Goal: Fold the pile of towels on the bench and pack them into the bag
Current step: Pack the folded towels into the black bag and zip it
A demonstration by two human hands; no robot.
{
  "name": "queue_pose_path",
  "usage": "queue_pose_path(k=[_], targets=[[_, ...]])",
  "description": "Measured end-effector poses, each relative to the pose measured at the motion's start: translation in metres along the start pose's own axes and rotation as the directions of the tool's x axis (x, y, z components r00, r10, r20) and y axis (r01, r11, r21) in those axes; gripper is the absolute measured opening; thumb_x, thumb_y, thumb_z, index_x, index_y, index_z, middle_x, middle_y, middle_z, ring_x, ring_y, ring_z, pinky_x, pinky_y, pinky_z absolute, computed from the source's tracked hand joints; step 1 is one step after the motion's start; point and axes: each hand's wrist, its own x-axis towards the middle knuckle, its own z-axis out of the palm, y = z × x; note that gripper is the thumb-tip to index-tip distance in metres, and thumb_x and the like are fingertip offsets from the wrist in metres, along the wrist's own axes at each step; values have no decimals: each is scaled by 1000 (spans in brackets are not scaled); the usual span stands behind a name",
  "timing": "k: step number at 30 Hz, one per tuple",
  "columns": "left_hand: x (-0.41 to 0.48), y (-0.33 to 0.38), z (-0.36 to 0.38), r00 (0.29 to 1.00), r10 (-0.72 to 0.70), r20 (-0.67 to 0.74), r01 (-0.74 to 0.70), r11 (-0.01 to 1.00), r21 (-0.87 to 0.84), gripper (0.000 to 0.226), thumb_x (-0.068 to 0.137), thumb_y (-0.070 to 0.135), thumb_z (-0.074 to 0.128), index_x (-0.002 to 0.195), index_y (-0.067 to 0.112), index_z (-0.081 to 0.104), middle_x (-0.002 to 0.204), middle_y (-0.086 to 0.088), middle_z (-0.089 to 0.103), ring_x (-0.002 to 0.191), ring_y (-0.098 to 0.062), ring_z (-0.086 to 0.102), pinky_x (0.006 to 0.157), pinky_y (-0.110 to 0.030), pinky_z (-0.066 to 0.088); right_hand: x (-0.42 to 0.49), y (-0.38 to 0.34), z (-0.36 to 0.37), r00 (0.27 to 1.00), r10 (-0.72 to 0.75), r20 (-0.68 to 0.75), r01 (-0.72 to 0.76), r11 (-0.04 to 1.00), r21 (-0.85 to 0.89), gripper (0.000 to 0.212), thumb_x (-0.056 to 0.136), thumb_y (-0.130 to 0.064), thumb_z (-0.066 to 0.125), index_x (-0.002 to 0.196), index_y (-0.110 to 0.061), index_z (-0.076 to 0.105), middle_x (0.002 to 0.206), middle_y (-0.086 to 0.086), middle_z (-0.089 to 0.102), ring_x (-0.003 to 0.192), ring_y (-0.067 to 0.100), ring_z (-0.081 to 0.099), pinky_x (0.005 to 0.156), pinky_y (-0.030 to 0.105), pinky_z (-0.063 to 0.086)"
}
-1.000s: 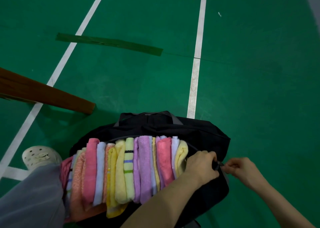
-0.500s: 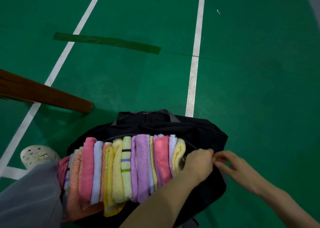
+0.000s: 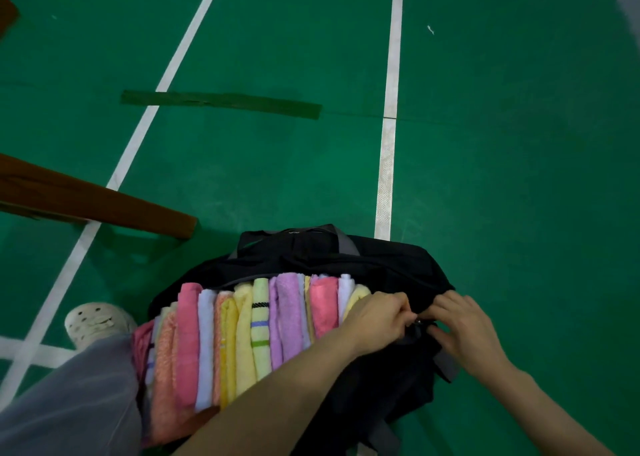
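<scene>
a black bag [image 3: 381,261] lies open on the green floor [image 3: 519,178], at the near end of a white court line [image 3: 389,143]. inside it the folded towels [image 3: 259,327] stand on edge in a tight row, pink, white, peach, yellow, striped and lilac, filling the opening from its left end to its right. both hands meet at the bag's right end. the left hand [image 3: 377,317] reaches across the towels, its fingers curled narrow and gripping the bag's fabric by the opening. the right hand [image 3: 467,331] is just beside it, fingers and thumb pinched on the small zip pull [image 3: 419,324]. a brown wooden desk [image 3: 104,202] slants in at the left, apart from the bag. a pale shoe [image 3: 100,324] and a grey trouser leg [image 3: 69,403] are at the bag's left end. a strip of dark green tape [image 3: 221,103] lies farther out on the floor.
</scene>
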Motion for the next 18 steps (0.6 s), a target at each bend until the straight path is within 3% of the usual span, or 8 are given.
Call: queue_pose_path(k=[3, 8, 11, 13, 14, 16, 18], targets=[[5, 3, -4, 1000, 21, 6, -22, 992, 126, 25, 97, 30, 44, 102, 10, 58, 99, -13, 67, 94, -34, 59, 81, -38, 35, 5, 5, -9, 1000, -8, 11, 8, 999, -41, 16, 48, -22, 67, 64, -21, 64, 62, -9, 55, 72, 9, 40, 64, 23, 27], [4, 13, 1, 1000, 6, -1, -6, 999, 33, 23, 98, 26, 43, 100, 5, 53, 99, -17, 67, 92, -38, 59, 78, -44, 42, 8, 23, -16, 993, -24, 116, 28, 999, -37, 29, 47, -11, 81, 62, -22, 58, 64, -10, 53, 73, 9, 42, 65, 25, 33], [-2, 15, 10, 998, -54, -41, 48, 991, -127, 21, 97, 20, 45, 96, 1, 52, 96, -22, 65, 87, -39, 59, 75, -44, 46, 5, 24, -20, 975, 44, 218, -47, 999, 12, 40, 46, -9, 88, 66, -24, 57, 68, -12, 53, 73, 6, 43, 60, 18, 36], [-6, 17, 17, 989, -137, -61, 112, 947, -301, 18, 97, 17, 45, 90, 2, 52, 94, -20, 63, 85, -32, 58, 74, -37, 45, 3, 22, -25, 970, 62, 236, -90, 990, 110, 27, 66, -30, 80, 75, -32, 55, 77, -17, 51, 76, 2, 46, 63, 12, 36], [-7, 15, 20, 980, -191, -54, 157, 912, -379, 17, 96, 14, 45, 83, 5, 51, 90, -16, 60, 81, -25, 56, 73, -31, 42, 2, 20, -26, 971, 54, 231, -97, 979, 180, 16, 77, -47, 66, 80, -35, 56, 84, -19, 50, 80, -1, 47, 68, 9, 37], [-5, 8, 22, 954, -299, -22, 239, 804, -544, 27, 96, 11, 46, 70, 17, 43, 77, 1, 51, 73, -12, 48, 72, -23, 43, -1, 12, -28, 982, 95, 160, -136, 954, 267, 33, 82, -63, 46, 93, -34, 60, 95, -22, 48, 93, -10, 47, 82, 3, 35], [0, 3, 20, 939, -345, 20, 269, 693, -669, 32, 94, 11, 49, 65, 22, 42, 69, 6, 47, 69, -9, 47, 77, -30, 47, -4, 4, -30, 973, 223, 57, -229, 914, 334, 37, 77, -60, 52, 101, -33, 60, 100, -25, 45, 100, -15, 45, 87, 0, 34]])
